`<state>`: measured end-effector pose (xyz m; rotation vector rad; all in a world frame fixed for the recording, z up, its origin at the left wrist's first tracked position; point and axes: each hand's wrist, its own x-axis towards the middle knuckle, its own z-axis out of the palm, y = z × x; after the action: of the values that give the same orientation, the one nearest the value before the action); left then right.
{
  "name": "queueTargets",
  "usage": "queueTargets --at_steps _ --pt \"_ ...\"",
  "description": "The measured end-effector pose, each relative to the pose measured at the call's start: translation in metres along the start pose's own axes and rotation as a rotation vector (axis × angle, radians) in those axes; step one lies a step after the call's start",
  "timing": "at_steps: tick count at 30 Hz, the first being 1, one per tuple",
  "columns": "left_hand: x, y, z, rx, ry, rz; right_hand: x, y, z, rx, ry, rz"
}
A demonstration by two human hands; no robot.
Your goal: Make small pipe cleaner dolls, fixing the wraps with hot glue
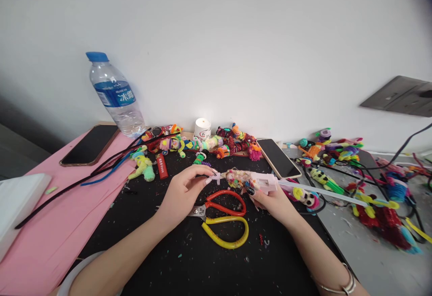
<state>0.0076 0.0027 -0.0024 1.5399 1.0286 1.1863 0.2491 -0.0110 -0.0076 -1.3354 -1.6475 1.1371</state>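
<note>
My right hand (266, 199) is wrapped round a pale pink hot glue gun (265, 181) held level above the black mat (189, 260). Its nozzle end, crusted with coloured fuzz and glue, points left, and a long translucent glue stick (324, 191) sticks out of its back. At the nozzle tip, the fingers of my left hand (185, 188) pinch a small pale lilac piece (216, 177), too small to make out fully. Below the hands lie scissors (225, 219) with one red and one yellow handle, their blades partly behind my left hand.
A water bottle (116, 98) and a dark phone (90, 145) are at the left on pink sheeting (67, 206). Pipe-cleaner figures (143, 165), a paper cup (202, 128) and a second phone (278, 158) line the back. More pipe-cleaner figures (381, 219) and cables crowd the right.
</note>
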Motion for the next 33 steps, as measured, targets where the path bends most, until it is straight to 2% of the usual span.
queueTargets --at_steps 8,14,19,25,33 --pt "0.0 0.001 0.0 -0.009 -0.016 0.01 0.0 -0.001 0.001 0.054 -0.04 0.105" --pt "0.0 0.003 0.0 0.002 -0.019 0.011 0.001 -0.003 0.001 -0.026 -0.009 0.06" --pt "0.001 0.002 -0.001 -0.02 0.008 -0.025 0.002 -0.013 0.001 -0.233 0.136 -0.032" --pt "0.001 -0.001 -0.001 -0.039 0.105 -0.136 0.008 -0.006 0.001 -0.539 0.15 -0.146" --pt "0.001 -0.003 -0.001 -0.066 0.117 -0.161 0.008 0.0 0.001 -0.87 0.234 -0.165"
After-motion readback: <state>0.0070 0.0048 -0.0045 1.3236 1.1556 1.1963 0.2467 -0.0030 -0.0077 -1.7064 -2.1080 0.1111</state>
